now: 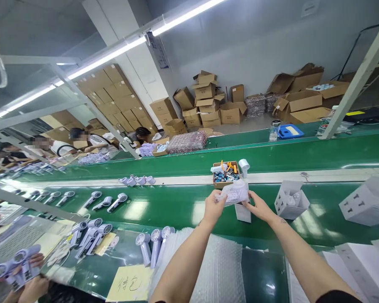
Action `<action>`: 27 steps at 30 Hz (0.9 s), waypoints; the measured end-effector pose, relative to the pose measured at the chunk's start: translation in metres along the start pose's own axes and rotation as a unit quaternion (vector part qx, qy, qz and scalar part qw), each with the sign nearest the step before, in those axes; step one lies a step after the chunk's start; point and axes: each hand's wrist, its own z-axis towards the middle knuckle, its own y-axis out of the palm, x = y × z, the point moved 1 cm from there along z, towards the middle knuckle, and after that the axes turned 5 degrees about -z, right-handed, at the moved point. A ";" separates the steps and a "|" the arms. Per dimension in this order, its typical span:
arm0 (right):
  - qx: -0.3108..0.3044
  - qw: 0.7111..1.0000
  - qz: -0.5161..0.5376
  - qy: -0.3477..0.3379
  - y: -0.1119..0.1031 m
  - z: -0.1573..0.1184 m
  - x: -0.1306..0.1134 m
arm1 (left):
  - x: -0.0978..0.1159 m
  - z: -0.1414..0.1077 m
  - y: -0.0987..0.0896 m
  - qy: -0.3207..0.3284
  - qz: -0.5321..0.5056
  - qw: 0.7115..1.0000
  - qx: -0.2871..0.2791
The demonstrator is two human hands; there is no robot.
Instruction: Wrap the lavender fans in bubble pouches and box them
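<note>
— Where is the wrapped bundle?
— Right of centre, over a white carton, not fully inside. Left hand pinches it; right hand half curls beside it, hold unclear.
— Finished?
— One open box, at right, is already filled; lower-centre fans remain unwrapped.

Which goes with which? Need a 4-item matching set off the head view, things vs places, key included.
Column 1
1. Plastic-wrapped bundle
2. Yellow card with handwriting
3. Blue tray
4. Open white box with wrapping inside

Column 2
A. Beside the clear jar
B. On the green belt, to the right of the right hand
C. Between the left hand and right hand
D. Left of the bubble wrap

Pairs: 1-C, 2-D, 3-A, 4-B
</note>
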 end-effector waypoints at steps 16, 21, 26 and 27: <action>-0.006 0.989 0.127 0.070 0.024 -0.029 0.019 | 0.028 0.006 0.086 0.128 0.438 0.858 -0.237; -0.010 0.995 0.089 0.048 0.024 -0.036 0.017 | -0.002 -0.016 0.066 0.168 0.498 0.807 -0.268; -0.029 0.998 0.064 0.002 0.013 -0.019 0.000 | -0.002 -0.032 0.047 0.147 0.458 0.848 -0.224; -0.031 0.998 0.061 -0.003 0.012 -0.015 0.002 | -0.001 -0.039 0.036 0.153 0.432 0.866 -0.200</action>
